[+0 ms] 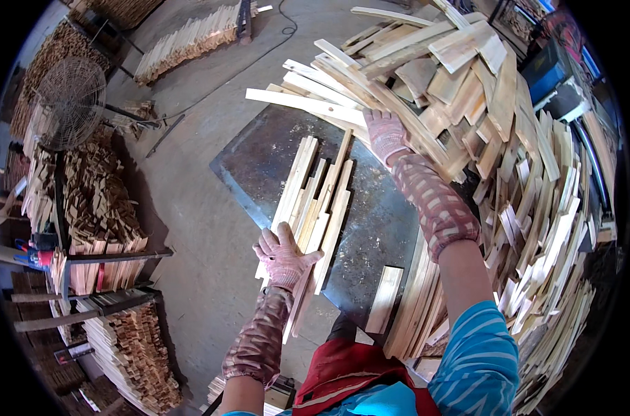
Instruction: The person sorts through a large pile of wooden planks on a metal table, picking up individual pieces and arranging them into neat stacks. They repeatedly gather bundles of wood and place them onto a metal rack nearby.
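Note:
My left hand (285, 258), in a pinkish knit glove, lies with fingers spread on the near end of a bundle of narrow wooden strips (294, 177). The strips are of uneven length and lie side by side on a dark, worn metal tabletop (370, 215). Farther off to the right, my right hand (384, 133), gloved alike, is closed over the right end of a long pale wooden strip (304, 104) at the edge of a loose heap of boards (461, 90). Its palm and fingertips are partly hidden.
A short board (384, 298) lies at the table's near edge. Stacked strips (537, 229) crowd the right side. On the left stand a caged fan (71, 102) and racks of cut wood (131, 353). A cable (225, 84) crosses the concrete floor (190, 180).

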Available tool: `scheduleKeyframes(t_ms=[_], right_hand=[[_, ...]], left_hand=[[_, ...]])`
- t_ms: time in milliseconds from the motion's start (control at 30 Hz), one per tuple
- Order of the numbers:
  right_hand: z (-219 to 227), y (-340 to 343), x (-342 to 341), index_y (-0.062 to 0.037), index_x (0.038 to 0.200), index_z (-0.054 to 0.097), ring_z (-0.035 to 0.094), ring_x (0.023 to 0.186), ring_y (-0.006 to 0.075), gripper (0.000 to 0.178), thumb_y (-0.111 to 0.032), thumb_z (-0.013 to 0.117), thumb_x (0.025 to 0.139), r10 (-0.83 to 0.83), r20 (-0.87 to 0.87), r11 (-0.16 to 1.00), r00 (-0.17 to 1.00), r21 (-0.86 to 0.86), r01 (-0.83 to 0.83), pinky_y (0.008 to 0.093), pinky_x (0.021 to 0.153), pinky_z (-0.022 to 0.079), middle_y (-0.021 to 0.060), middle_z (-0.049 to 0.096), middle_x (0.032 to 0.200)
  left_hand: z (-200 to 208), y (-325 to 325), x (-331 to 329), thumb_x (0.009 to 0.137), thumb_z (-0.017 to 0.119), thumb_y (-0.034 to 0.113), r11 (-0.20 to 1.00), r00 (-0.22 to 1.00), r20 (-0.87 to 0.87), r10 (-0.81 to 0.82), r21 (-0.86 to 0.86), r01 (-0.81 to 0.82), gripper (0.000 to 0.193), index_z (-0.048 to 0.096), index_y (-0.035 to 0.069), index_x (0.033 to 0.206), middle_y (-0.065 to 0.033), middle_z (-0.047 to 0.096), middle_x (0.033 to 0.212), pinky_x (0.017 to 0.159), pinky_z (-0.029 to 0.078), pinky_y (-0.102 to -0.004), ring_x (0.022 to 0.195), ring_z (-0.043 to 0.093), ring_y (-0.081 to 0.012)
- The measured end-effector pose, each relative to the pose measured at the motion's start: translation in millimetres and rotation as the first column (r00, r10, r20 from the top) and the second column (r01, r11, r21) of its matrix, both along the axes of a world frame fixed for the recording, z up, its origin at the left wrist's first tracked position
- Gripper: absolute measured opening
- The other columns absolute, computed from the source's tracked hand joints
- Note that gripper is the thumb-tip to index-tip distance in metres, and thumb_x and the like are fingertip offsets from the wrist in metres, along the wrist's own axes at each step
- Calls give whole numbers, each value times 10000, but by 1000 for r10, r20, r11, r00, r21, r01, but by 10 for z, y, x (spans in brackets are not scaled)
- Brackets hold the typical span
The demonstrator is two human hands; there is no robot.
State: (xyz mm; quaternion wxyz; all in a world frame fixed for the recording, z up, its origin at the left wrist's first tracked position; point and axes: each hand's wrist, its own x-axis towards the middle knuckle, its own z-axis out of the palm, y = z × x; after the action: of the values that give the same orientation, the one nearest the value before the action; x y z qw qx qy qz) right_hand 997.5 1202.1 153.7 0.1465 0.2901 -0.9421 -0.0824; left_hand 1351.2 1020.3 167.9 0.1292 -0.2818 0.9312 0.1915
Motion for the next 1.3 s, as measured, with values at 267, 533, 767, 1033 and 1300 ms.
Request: scheduleKeyframes(t_ms=[267, 533, 767, 1033, 1300], right_hand=[[952, 150, 1031, -47, 1357, 525, 660, 1114, 309, 405, -228, 556, 995, 57, 758, 918, 650, -296, 264, 420, 909, 555, 145, 657, 1220], [-143, 773, 4656, -85, 1555, 335, 582, 1229, 413, 657, -301, 574, 983, 49, 828, 734, 558, -409, 542, 462, 1047, 440, 265, 571, 1341], [-94, 323, 3676, -72, 1364, 483, 679, 1052, 330, 658, -490, 670, 891, 144, 919, 547, 367, -383, 744, 454, 889, 542, 194, 686, 1124], [-635, 138, 3075, -70, 1261, 562, 690, 949, 424, 613, -466, 691, 810, -199, 789, 534, 581, -410, 740, 471, 851, 550, 231, 676, 1121], [-390, 323, 2985, -8, 1274, 612, 671, 949, 244, 504, -345, 674, 904, 302, 926, 239, 227, -304, 922, 390, 887, 515, 139, 718, 1070]], left_hand=[[109, -7, -19, 527, 837, 701, 1000, 999, -46, 28, 0, -28, 1279, 342, 51, 1511, -302, 352, 1456, 1175, 157, -638, 1361, 334, -507], [-17, 77, -57, 555, 823, 710, 991, 998, -3, 60, -117, -60, 1272, 318, 106, 1554, -323, 245, 1575, 1195, 170, -608, 1420, 316, -485], [-100, 201, 30, 577, 805, 771, 990, 995, 8, 96, -106, -94, 1272, 292, 141, 1556, -311, 371, 1498, 1122, 300, -608, 1373, 374, -509], [-8, 648, 157, 649, 845, 596, 934, 931, -82, 356, 40, -354, 1158, 294, 101, 1539, -277, 462, 1430, 1081, 372, -572, 1322, 449, -461], [-79, 507, 356, 673, 851, 508, 896, 904, -35, 426, 156, -417, 1157, 240, 75, 1555, -265, 461, 1453, 1084, 382, -551, 1319, 465, -450]])
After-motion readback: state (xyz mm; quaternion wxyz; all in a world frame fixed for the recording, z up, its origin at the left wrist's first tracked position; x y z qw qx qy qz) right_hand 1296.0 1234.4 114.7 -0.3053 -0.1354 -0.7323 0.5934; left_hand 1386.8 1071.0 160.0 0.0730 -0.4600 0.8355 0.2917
